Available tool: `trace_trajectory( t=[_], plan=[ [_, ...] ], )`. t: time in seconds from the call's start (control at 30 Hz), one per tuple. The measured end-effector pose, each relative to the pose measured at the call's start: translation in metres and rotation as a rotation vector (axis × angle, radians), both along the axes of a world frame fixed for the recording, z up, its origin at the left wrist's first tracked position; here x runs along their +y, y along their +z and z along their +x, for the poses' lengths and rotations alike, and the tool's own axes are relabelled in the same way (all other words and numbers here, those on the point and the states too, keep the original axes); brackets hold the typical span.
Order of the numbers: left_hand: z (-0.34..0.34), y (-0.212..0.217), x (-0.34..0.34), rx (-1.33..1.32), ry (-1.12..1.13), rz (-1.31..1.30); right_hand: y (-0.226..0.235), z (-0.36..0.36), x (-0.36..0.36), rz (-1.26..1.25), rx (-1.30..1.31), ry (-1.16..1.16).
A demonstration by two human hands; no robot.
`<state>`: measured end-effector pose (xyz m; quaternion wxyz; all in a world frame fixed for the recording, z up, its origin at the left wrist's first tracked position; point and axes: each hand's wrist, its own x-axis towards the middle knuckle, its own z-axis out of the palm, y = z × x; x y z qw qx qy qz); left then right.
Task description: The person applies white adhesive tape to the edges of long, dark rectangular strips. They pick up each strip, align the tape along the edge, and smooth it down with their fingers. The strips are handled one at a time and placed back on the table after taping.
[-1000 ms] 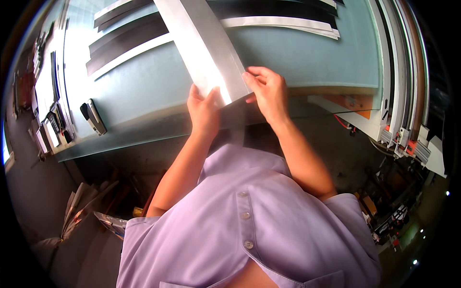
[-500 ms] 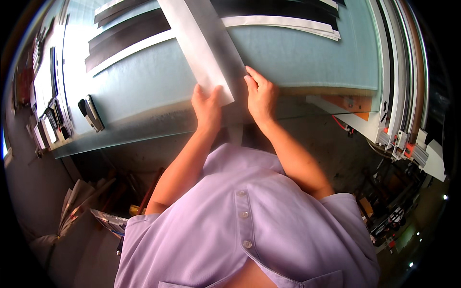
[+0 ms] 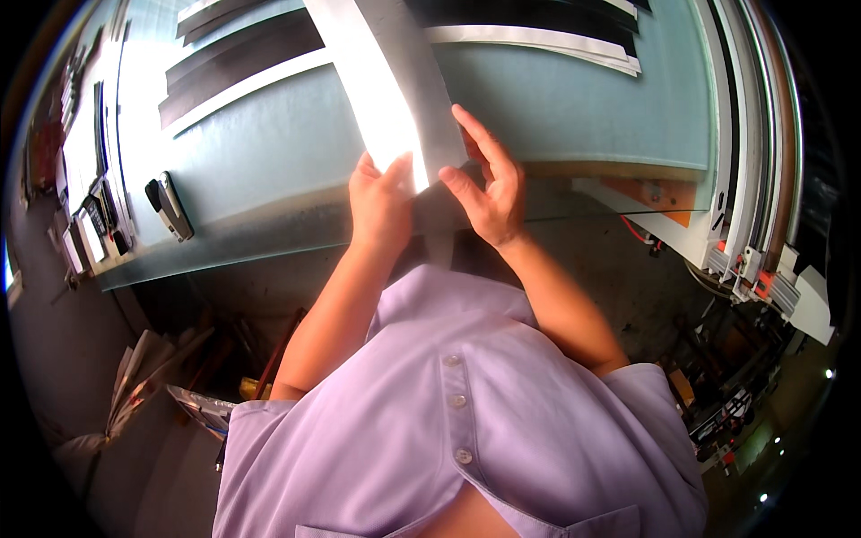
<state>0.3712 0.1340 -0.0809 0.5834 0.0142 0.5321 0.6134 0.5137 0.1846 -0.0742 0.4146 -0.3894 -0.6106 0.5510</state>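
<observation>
A long strip of white, paper-like sheet [image 3: 369,81] runs from the far edge of the view toward me, with a bright left face and a greyer right side. My left hand [image 3: 381,202] pinches its near left edge, the thumb on top and the other fingers mostly hidden. At the near right corner, my right hand [image 3: 491,193] has its index finger stretched along the strip's edge. Its thumb is spread apart and lies by the corner; some fingers are hidden behind. Both hands are over the front edge of a glass-topped table [image 3: 287,157].
Black and white strips lie stacked at the far left [image 3: 242,76] and far right [image 3: 538,36]. A dark-and-silver handheld tool [image 3: 170,206] rests on the left of the glass. Metal rails [image 3: 749,134] border the right side. Folded material [image 3: 134,381] stands at lower left.
The strip's near end has tilted, so its left face shines brighter and its right side shows lighter. My right hand's fingers have spread apart, while my left hand keeps its pinch.
</observation>
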Motion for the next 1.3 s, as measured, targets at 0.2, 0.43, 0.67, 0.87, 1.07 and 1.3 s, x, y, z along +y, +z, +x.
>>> trace_trajectory(
  t=[0.2,0.43,0.67,0.87,1.07,1.3],
  plan=[
    [-0.006,0.036,0.005,-0.098,-0.046,-0.023,0.023,-0.007,0.019,0.26,-0.064,0.031],
    [-0.006,0.045,0.004,-0.131,-0.055,0.002,0.029,-0.015,0.024,0.328,-0.06,0.009],
    [-0.006,0.045,0.003,-0.136,-0.044,-0.005,0.03,-0.014,0.027,0.364,-0.085,0.027],
    [-0.005,0.048,0.004,-0.135,-0.047,-0.01,0.029,-0.013,0.028,0.374,-0.103,0.026],
    [-0.005,0.049,0.005,-0.137,-0.049,-0.03,0.028,-0.012,0.028,0.347,-0.117,0.012],
    [-0.005,0.046,0.005,-0.131,-0.048,-0.025,0.026,-0.012,0.029,0.339,-0.114,0.017]
  ],
)
